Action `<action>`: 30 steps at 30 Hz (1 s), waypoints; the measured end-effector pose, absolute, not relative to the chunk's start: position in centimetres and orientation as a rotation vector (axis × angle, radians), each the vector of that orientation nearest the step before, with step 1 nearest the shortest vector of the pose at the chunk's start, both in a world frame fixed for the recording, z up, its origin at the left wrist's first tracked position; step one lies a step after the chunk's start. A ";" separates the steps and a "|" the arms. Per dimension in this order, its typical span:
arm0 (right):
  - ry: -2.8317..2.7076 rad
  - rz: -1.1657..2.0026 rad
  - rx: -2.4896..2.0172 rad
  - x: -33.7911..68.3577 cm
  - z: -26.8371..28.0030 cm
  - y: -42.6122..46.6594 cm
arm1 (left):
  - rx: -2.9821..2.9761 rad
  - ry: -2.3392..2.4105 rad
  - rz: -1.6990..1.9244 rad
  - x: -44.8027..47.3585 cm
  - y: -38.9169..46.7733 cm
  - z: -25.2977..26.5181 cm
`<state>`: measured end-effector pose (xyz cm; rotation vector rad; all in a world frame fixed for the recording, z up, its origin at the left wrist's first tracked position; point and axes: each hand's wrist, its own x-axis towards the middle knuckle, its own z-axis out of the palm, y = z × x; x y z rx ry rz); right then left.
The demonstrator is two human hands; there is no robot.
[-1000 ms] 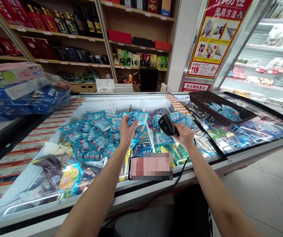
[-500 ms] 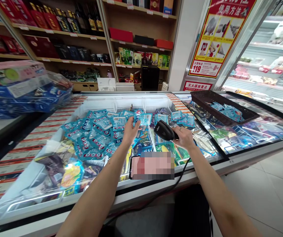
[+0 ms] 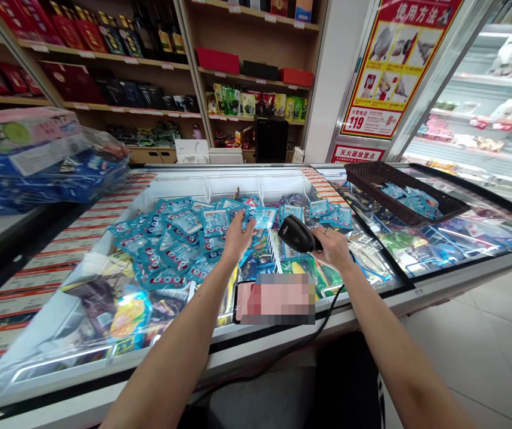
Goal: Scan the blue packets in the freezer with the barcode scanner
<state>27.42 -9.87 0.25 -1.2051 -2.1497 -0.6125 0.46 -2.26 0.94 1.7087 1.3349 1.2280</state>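
My left hand pinches a blue packet between thumb and fingers, above the glass top of a chest freezer. Wrapped around the handle of a black barcode scanner is my right hand. The scanner's head points left, toward the held packet, a small gap apart. Many similar blue packets lie heaped to the left of my left hand, and several more lie beyond the scanner. A phone with a blurred screen lies on the freezer's near side, between my forearms.
A dark brown basket with blue packets stands on the freezer to the right. Plastic-wrapped boxes are stacked at left. The scanner's black cable hangs over the front edge. Shelves of goods stand behind; a tiled floor shows at right.
Almost nothing differs. My left hand and its packet have shifted very slightly to the right, and the scanner stays in place in my right hand.
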 end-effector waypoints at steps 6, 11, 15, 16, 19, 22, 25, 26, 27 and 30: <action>-2.156 -0.619 -1.221 27.5 0.3 -9.9 | 1.761 1.381 1.197 0.5 -2.3 1.0; -2.164 -0.617 -1.229 27.4 0.3 -9.9 | 1.766 1.431 1.168 0.6 -2.5 1.0; -2.136 -0.638 -1.249 27.7 0.2 -9.9 | 1.794 1.456 1.188 0.6 -2.7 1.1; -2.115 -0.647 -1.265 27.8 0.0 -9.9 | 1.817 1.480 1.211 0.5 -2.6 1.0; -2.032 -0.667 -1.332 28.3 -0.4 -9.7 | 1.959 1.604 1.324 0.0 -2.2 0.5; -1.988 -0.667 -1.373 28.7 -0.6 -9.6 | 2.137 1.678 1.442 -0.6 -1.8 0.2; -1.998 -0.663 -1.384 28.7 -0.6 -9.6 | 2.223 1.823 1.454 -0.8 -2.2 0.6; -2.004 -0.664 -1.387 28.7 -0.6 -9.6 | 2.247 1.890 1.438 -0.8 -2.4 0.8; -2.008 -0.663 -1.388 28.7 -0.6 -9.6 | 2.292 1.931 1.411 -0.8 -2.7 1.0; -2.009 -0.656 -1.380 28.7 -0.6 -9.6 | 2.591 1.758 1.219 -0.4 -3.3 1.4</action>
